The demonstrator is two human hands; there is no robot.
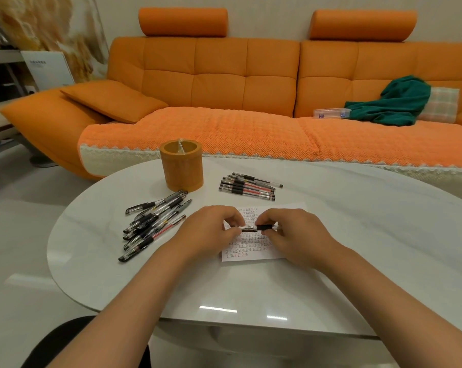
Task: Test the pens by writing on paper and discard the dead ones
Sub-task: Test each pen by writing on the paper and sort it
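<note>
- Both hands meet over the middle of the tabletop (370, 235). The left hand (211, 229) pinches one end of a pen (251, 228) between thumb and curled fingers, and the right hand (298, 235) pinches the other end the same way.
- The pen lies level between them, just above the paper (267, 254). Fingers hide both ends, so I cannot tell which one carries the tip.
- My reading is that the cap is being pulled off or pushed on, and I cannot say which. Either way the pull or push should run straight along the barrel. One hand should grip the dark rubber section, and the pen should stay over the sheet so that stray ink lands there.
- For the test itself, a short firm stroke belongs in the blank strip at the sheet's near edge, since most of the paper is filled.
- Rows of small repeated marks in red and black cover the sheet. They are too small to read with confidence.
- A loose heap of pens (155, 221) lies toward the left edge, and a neat row of pens (247, 187) lies toward the far edge. Which group has been tested is not shown.
- An orange holder (182, 167) stands at the far edge, between the two groups.
- Print on the barrels is illegible, as is the grey line on a white box (48, 67) beyond the tabletop's far left.
</note>
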